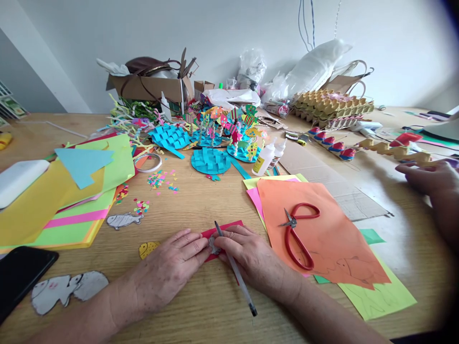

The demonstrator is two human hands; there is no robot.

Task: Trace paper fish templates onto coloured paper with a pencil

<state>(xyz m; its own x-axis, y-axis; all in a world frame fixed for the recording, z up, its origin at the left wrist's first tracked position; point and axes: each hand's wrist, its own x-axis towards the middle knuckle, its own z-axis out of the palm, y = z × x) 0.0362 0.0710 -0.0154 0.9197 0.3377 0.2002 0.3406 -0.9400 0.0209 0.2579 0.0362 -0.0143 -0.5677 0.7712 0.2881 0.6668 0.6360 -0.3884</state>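
Note:
A folded-looking piece of red paper [234, 224] lies on the table in front of me, mostly covered by my hands. On it is a small grey-white cutout [214, 245], partly hidden by my fingertips. My left hand [175, 267] is closed at the left edge of the paper, fingers together and pressing it and the cutout. My right hand [253, 253] meets it from the other side, with a pen [236, 274] slanting between its fingers, tip pointing away. A yellow fish cutout [147, 249] peeks out beside my left hand.
Red-handled scissors [292, 234] lie on orange paper [330, 220] at right. Fish cutouts [125, 220], coloured sheets [82, 229] and a phone [27, 272] are at left. Glue bottles [264, 160] and blue woven paper [211, 162] stand farther back. Another person's hand [435, 179] reaches in at right.

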